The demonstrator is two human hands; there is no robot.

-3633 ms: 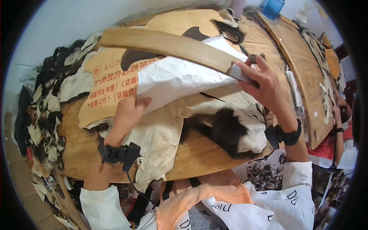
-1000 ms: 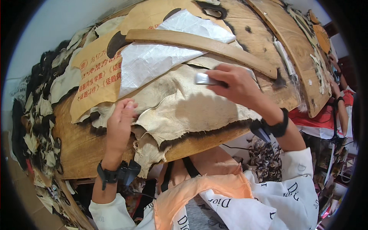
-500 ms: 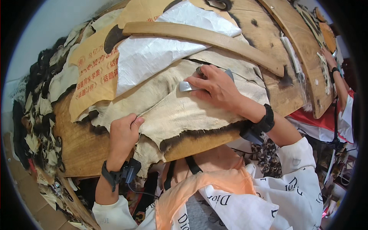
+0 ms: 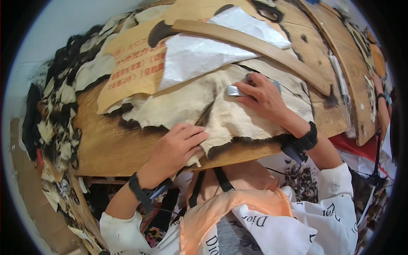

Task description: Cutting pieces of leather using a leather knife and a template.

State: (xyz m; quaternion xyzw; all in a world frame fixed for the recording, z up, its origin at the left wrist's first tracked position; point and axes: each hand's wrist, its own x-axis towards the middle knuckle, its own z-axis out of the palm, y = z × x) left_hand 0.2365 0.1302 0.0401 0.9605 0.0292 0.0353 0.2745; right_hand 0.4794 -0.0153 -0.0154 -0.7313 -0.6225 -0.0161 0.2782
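A pale animal hide (image 4: 272, 121) with dark furry edges lies over the curved wooden board, its near edge by my body. My right hand (image 4: 264, 98) is closed round a curved grey metal blade (image 4: 233, 90), apparently a scraper, pressed on the hide's right part; its middle is hidden under my fingers. My left hand (image 4: 180, 144) is at the near edge of the hide, with bent fingers gathering it and the thumb out of sight. From those fingertips a dark crease runs up through the hide.
Across the hide lie a white woven sheet (image 4: 191, 55), yellow printed paper (image 4: 127, 91) and a long curved wooden bar (image 4: 250, 44). Fur scraps (image 4: 63, 97) hang along the left side. The wooden board (image 4: 102, 142) ends near my body. Another person's arm (image 4: 380, 95) shows at far right.
My left hand has shifted right and turned palm down over the hide's edge, creasing the hide. The board and things on it appear farther right; my right hand still holds the blade.
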